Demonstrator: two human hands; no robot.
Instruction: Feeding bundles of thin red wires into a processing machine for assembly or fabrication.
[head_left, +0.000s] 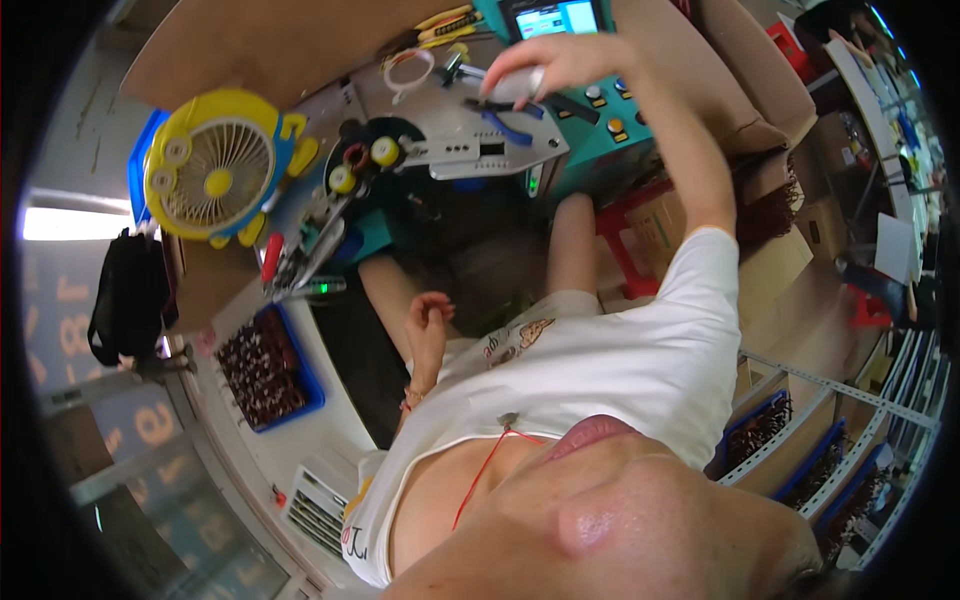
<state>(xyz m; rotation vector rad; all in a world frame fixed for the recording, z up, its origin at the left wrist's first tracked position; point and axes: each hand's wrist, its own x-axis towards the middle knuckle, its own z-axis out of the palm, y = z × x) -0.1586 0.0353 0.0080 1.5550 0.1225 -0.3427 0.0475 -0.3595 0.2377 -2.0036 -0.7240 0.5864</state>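
R hand [575,64] nr blue-hdl pliers [510,132]

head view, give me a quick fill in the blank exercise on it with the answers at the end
1. The raised hand near the lit screen is the person's ____ one.
2. The pliers lying on the metal plate have ____ handles.
3. The hub at the centre of the cartoon-style desk fan is ____.
4. The necklace cord hanging at the person's neck is ____.

Missing words: right; blue; yellow; red
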